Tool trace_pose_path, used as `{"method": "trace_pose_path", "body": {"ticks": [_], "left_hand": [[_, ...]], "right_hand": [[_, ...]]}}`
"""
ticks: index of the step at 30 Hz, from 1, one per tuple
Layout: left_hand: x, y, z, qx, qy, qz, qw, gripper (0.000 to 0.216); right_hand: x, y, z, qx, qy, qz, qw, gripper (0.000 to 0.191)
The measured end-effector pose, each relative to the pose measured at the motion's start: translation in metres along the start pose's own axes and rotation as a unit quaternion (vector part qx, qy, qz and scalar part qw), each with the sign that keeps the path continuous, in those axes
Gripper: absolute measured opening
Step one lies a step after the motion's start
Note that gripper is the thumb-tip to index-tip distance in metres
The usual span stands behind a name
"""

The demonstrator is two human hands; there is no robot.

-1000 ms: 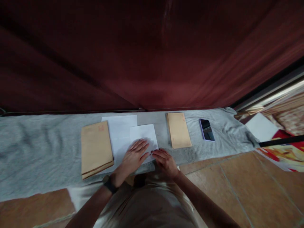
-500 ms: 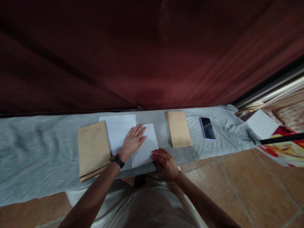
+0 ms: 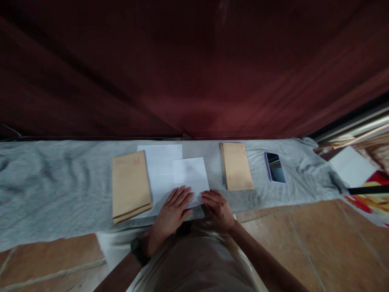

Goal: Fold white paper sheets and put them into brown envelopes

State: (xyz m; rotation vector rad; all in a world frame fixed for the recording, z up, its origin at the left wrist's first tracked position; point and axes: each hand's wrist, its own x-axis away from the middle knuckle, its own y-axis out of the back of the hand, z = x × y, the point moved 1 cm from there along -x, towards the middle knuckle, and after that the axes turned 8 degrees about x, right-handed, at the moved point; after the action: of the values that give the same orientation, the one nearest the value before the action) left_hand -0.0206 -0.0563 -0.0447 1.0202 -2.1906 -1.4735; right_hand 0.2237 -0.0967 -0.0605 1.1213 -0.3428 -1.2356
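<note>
A folded white sheet of paper point(image 3: 191, 172) lies in front of me, partly over larger white paper point(image 3: 162, 162). My left hand point(image 3: 173, 209) rests flat near the folded sheet's lower left part, fingers extended. At its lower right corner is my right hand point(image 3: 218, 207), fingertips on the paper's edge with the fingers bent and close together; the thumb is hidden. To the left, brown envelopes point(image 3: 130, 182) are stacked and overlap the larger paper. More brown envelopes point(image 3: 237, 166) lie to the right of the folded sheet.
A grey cloth point(image 3: 60, 182) covers the long narrow surface. A phone with a purple edge point(image 3: 275, 167) lies on it at the right. Behind rises a dark red curtain point(image 3: 194, 81). Tiled floor point(image 3: 279, 239) shows below, and a white sheet point(image 3: 352, 166) is at far right.
My left hand has slid down the folded sheet toward me, uncovering its upper part. My right hand stays at the lower right corner. The view has shifted slightly left.
</note>
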Motion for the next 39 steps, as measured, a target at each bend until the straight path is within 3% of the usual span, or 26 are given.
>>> {"method": "trace_pose_path", "body": {"ticks": [5,14,23,31,39], "left_hand": [[0.000,0.005,0.010,0.033,0.000,-0.015,0.999,0.038],[0.024,0.002,0.027,0.061,-0.021,-0.019,0.998,0.052],[0.017,-0.003,0.033,0.065,-0.045,-0.012,0.997,0.061],[0.006,0.004,0.036,0.049,-0.066,0.027,0.996,0.066],[0.014,0.019,0.026,0.081,-0.062,0.030,0.994,0.048]], "right_hand": [[-0.003,0.005,0.001,-0.022,-0.010,-0.011,1.000,0.033],[-0.003,0.010,0.000,-0.017,0.015,0.004,1.000,0.031],[0.009,0.006,-0.006,-0.011,0.017,-0.014,1.000,0.036],[0.009,0.005,-0.006,0.016,0.012,0.015,1.000,0.042],[0.001,0.011,-0.006,0.048,0.034,0.080,0.995,0.044]]}}
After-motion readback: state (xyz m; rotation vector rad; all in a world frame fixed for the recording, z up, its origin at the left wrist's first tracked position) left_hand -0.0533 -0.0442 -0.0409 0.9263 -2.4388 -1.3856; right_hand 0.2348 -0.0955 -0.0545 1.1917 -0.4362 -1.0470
